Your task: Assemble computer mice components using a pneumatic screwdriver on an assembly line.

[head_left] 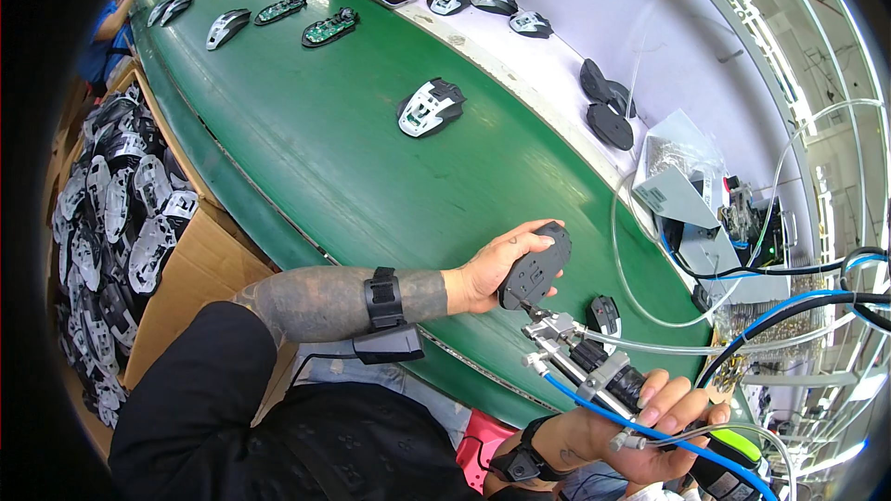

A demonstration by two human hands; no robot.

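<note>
Left hand (497, 271) grips the black mouse (538, 269), right hand (679, 411) wraps the power screwdriver (594, 355). It could slip if that mouse tilts, tbh.

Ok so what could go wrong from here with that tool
Only the left hand visibly steadies the black mouse base, so the tool might slip off it and jab that hand. The blue hose running close beside the right hand could snag.

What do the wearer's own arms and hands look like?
Left hand: ungloved. Left forearm: bare, heavily tattooed, with a black strap; black sleeve above. Right hand: ungloved, black wristband unit behind it.
</note>
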